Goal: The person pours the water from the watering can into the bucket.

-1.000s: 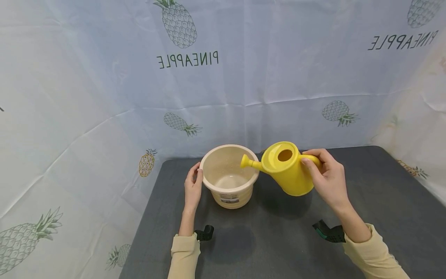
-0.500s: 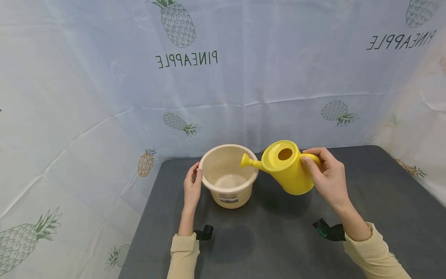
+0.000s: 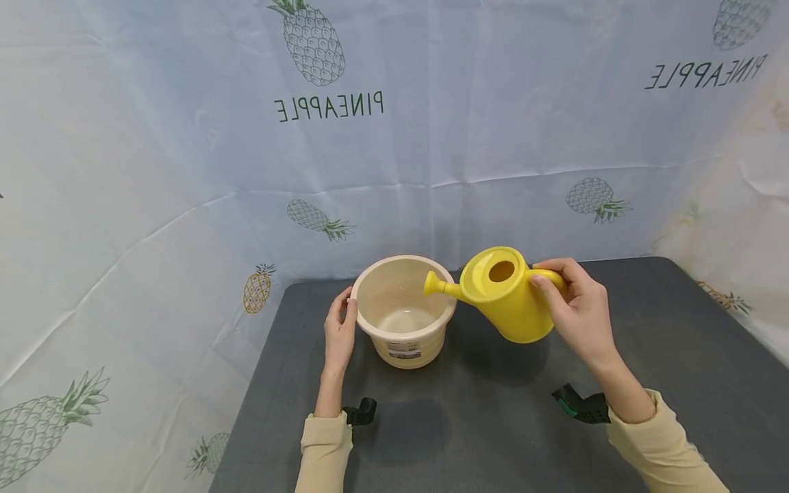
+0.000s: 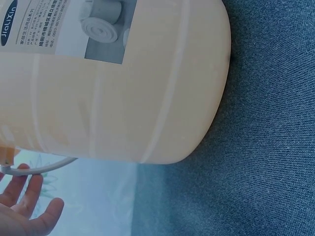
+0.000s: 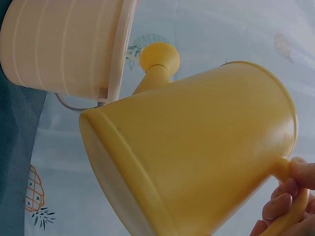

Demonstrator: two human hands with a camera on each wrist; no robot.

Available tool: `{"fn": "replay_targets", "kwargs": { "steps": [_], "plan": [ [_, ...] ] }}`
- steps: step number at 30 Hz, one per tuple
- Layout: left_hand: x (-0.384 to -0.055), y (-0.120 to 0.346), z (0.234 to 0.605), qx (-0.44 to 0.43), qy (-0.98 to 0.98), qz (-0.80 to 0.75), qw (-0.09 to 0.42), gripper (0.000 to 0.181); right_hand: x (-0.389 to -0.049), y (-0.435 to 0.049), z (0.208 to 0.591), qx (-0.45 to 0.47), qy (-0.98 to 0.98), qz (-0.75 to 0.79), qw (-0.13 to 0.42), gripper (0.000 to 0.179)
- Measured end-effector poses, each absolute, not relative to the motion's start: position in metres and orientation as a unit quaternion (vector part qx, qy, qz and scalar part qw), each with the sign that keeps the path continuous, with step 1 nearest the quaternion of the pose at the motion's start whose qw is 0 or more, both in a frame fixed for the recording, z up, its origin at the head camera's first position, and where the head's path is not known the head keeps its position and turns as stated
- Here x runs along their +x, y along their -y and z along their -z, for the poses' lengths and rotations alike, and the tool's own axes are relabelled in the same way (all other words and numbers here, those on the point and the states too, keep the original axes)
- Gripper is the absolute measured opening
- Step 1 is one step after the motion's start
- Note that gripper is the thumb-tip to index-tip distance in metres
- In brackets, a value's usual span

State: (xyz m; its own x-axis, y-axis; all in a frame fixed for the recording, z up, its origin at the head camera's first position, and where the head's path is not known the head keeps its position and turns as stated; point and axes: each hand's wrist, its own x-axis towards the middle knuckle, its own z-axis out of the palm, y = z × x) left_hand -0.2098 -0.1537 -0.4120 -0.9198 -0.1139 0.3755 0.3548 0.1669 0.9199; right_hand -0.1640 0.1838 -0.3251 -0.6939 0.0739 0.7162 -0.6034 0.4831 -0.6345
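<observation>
A yellow watering can [image 3: 514,301] hangs above the dark table, tilted left. My right hand [image 3: 582,311] grips its handle, fingers curled round it in the right wrist view. The can's sprinkler spout [image 3: 439,285] reaches over the right rim of a cream plastic bucket [image 3: 409,348]. No water stream is visible. Standing upright, the bucket has a printed label [image 4: 103,24] on its front and a thin carrying handle [image 4: 49,167]. My left hand [image 3: 340,332] rests its relaxed fingers against the bucket's left rim; the left wrist view shows the fingertips at the thin handle.
The dark cloth-covered table [image 3: 481,445] extends around the bucket. A pale curtain [image 3: 493,137] printed with pineapples hangs behind the table and along both sides. Black wrist mounts [image 3: 582,405] sit on both forearms.
The watering can and right hand have risen very slightly. The bucket and left hand stay where they were.
</observation>
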Motion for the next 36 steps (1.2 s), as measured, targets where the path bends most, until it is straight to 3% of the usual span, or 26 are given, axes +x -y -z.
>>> {"fn": "replay_targets", "kwargs": {
  "steps": [22, 31, 36],
  "plan": [
    [-0.209, 0.153, 0.409, -0.079, 0.744, 0.638, 0.181, 0.038, -0.167, -0.180, 0.325, 0.186, 0.782, -0.480, 0.351, 0.020],
    [-0.225, 0.159, 0.434, -0.073, 0.741, 0.640, 0.188, 0.038, -0.167, -0.179, 0.326, 0.184, 0.782, -0.478, 0.354, 0.021],
    [-0.220, 0.157, 0.428, -0.084, 0.737, 0.642, 0.195, 0.037, -0.166, -0.179, 0.325, 0.180, 0.783, -0.481, 0.351, 0.020]
  ]
}}
